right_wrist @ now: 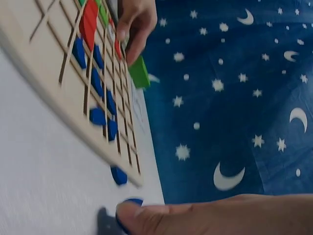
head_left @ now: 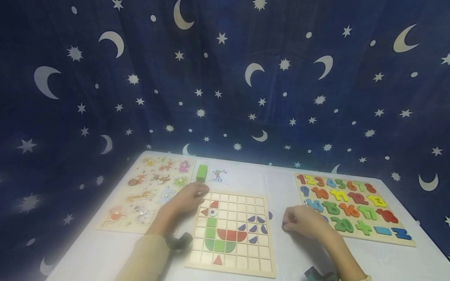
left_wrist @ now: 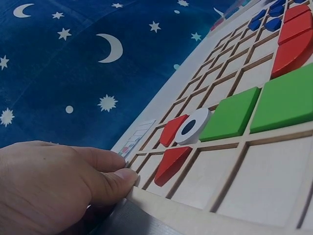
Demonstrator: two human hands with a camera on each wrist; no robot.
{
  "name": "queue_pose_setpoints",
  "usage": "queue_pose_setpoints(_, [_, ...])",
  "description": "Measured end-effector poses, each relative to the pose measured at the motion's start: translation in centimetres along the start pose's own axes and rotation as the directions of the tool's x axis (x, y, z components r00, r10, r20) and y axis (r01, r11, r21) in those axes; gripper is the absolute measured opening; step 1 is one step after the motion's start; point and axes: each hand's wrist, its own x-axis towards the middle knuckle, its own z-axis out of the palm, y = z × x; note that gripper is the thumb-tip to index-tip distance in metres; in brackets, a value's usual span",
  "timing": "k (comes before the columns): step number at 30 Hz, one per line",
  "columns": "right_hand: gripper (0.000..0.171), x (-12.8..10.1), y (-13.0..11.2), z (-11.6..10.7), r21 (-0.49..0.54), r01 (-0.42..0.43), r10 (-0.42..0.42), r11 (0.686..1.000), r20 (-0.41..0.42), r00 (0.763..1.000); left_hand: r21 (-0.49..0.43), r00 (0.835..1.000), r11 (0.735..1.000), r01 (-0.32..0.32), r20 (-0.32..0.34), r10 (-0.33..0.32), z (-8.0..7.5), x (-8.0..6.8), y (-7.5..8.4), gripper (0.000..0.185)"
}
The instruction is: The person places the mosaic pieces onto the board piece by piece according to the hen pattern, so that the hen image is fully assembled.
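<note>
pinching blue piece (right_wrist: 128,203), right hand (head_left: 305,222)

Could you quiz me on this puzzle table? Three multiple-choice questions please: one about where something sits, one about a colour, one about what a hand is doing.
1. Where does the number puzzle lie, seen from the head camera?
A. to the right of the grid board
B. to the left of the grid board
C. on top of the animal puzzle

2. What colour is the block standing behind the grid board?
A. yellow
B. green
C. black

3. What is the right hand doing?
A. lying flat on the number puzzle
B. lifting the grid board
C. pinching a small blue piece on the table

Answers:
1 A, the numbers lie at the right, the animals at the left.
2 B, it shows green beyond the left hand.
3 C, the right wrist view shows the fingertips on the blue piece.
</note>
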Motion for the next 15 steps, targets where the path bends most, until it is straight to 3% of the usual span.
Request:
queue_pose_setpoints(9, [0.011,0.0,-2.6,1.1,0.177,0.175,-0.189,0.968,0.063,0.980,0.000,1.000,1.000,-0.009,-0.008,0.009,-0.1,0.1,0.2,0.039])
queue_pose_setpoints(15, [0.010,-0.2,-3.5,2.0,0.189,0.170,-0.190,0.967,0.098,0.977,0.011,1.000,1.000,-0.001,-0.010,0.001,0.1,0.0,0.0,0.038])
